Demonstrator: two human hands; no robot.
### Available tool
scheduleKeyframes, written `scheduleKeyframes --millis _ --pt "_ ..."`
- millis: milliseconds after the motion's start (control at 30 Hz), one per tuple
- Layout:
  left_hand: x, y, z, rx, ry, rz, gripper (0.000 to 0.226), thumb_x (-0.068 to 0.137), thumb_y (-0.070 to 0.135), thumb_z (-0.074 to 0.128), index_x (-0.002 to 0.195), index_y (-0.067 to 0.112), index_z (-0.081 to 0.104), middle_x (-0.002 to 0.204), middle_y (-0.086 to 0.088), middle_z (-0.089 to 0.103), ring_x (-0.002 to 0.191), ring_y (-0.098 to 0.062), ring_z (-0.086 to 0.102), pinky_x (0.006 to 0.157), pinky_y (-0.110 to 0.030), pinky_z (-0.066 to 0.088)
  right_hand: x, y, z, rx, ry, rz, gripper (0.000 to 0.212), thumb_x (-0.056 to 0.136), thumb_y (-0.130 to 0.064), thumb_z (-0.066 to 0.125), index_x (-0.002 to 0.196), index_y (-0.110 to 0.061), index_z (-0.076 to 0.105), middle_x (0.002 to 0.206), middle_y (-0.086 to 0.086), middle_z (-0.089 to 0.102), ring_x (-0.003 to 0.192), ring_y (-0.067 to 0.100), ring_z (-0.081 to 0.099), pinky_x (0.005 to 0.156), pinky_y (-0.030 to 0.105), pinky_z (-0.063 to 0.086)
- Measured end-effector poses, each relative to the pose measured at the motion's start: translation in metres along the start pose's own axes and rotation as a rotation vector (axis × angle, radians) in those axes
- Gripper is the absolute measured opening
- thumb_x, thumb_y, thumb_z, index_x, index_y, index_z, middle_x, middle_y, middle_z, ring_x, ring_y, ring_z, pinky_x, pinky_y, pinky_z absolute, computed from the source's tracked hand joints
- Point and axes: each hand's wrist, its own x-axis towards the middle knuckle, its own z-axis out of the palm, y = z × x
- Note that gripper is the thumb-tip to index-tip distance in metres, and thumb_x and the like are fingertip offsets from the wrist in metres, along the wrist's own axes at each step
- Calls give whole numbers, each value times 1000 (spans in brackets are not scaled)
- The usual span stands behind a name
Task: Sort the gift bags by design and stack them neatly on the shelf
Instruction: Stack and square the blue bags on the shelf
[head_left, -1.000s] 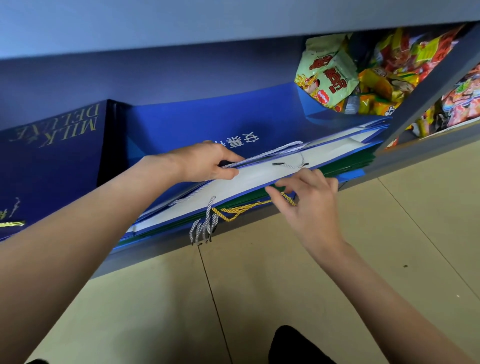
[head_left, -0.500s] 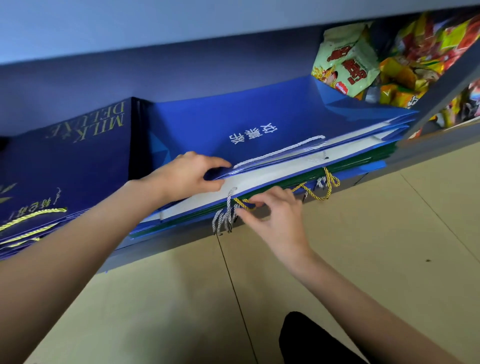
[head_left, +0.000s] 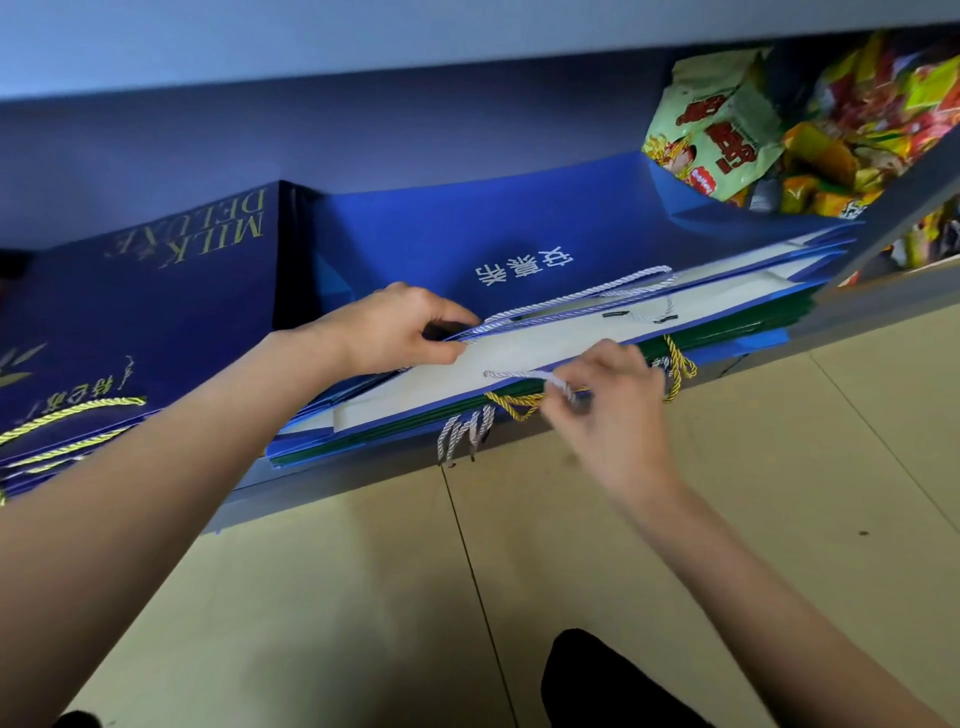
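Now pinching white cord handle (head_left: 524, 375) with right hand (head_left: 608, 410), moved off the yellow cord (head_left: 514, 405), left hand (head_left: 400, 332) gripping blue bag (head_left: 519, 234) edge; tidying handles, stack nearly neat.

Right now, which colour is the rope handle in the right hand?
White-and-blue twisted rope handle, pinched by the right hand; head view.

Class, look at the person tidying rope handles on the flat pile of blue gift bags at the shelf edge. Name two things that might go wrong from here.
1. The right hand pinches a white twisted rope handle close to a yellow rope handle; they may tangle.
2. The flat pile of blue paper gift bags overhangs the grey shelf edge, steadied only by the left hand; tugging might slide bags onto the floor.
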Motion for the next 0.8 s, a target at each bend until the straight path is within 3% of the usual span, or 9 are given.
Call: scheduleKeyframes --millis 67,133,200,300,400,467,533,700,800 --pt "0 1 0 16 -9 -11 33 91 23 60 123 22 62 115 5 68 101 -8 61 96 -25 44 18 8 -21 309 -143 160 24 85 -22 62 69 -6 70 63 11 56 62 20 51 61 29 36" --pt "1 3 1 34 -14 -16 34 91 23 59 124 22 61 116 4 67 103 -10 61 96 -25 43 38 23 -29 486 -207 363 19 88 -22 64 75 -11 72 55 -1 56 55 6 45 57 21 35" --pt "0 4 1 31 -13 -22 34 91 23 59 124 21 61 116 3 67 104 -12 61 98 -27 43 54 40 -30 392 -160 508 17 88 -28 63 79 -17 72 58 -8 56 55 2 45 58 16 36" --pt "0 3 3 12 -6 -26 33 91 23 59 123 21 61 114 4 68 104 -12 62 99 -30 43 64 67 -40 239 43 620 28 87 -32 65 83 -6 72 63 -5 59 57 6 48 67 24 37" --pt "1 3 4 8 -9 -24 32 91 23 59 122 21 61 113 5 68 102 -11 62 98 -29 44 49 60 -46 -16 160 276 13 88 -16 60 94 -6 67 87 9 63 70 22 58 67 28 44" --pt "2 5 3 11 -7 -25 31 91 22 59 122 20 62 114 5 68 102 -10 62 98 -29 44 27 37 -29 -70 78 -170 22 84 -6 53 104 -6 63 97 15 61 81 27 57 66 33 52" --pt "2 6 0 14 -16 -24 31 91 23 59 121 19 62 113 4 68 103 -10 62 98 -30 44 5 26 4 -96 -121 -439 32 83 -14 48 111 -8 63 111 13 62 99 23 52 73 36 55" --pt "1 5 7 90 -32 -50 38 90 32 57 127 24 56 112 2 68 97 -17 61 94 -28 44 -1 53 17 -151 -281 -463 42 92 -29 40 119 -7 64 123 10 61 116 21 48 87 37 50" --pt "1 9 10 168 -37 -61 39 92 31 55 130 25 52 91 3 65 71 -14 48 78 -22 37 4 83 -2 -204 -278 -346 49 97 -33 34 122 0 60 122 14 60 118 24 46 100 37 43"
